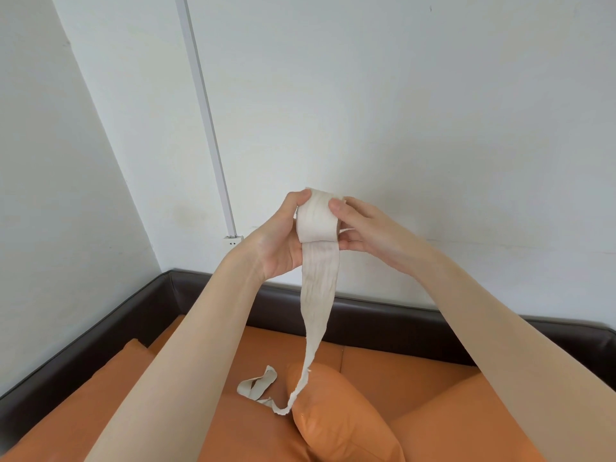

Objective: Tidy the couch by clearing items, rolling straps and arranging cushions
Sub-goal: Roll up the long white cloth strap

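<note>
A cream cloth strap [318, 221] is partly wound into a roll that I hold up in front of the white wall. My left hand [280, 241] grips the roll's left end and my right hand [363, 228] grips its right end, thumb on top. The loose tail of the strap [315, 315] hangs down from the roll and trails in a loop onto the orange couch seat [400, 378]. An orange cushion [340, 418] lies on the seat below the tail, touching it.
The couch has a dark brown back and arm rim [383, 308] against the wall. A second orange cushion [133, 358] sits at the left. A white cable duct [206, 121] runs down the wall to a socket [232, 241].
</note>
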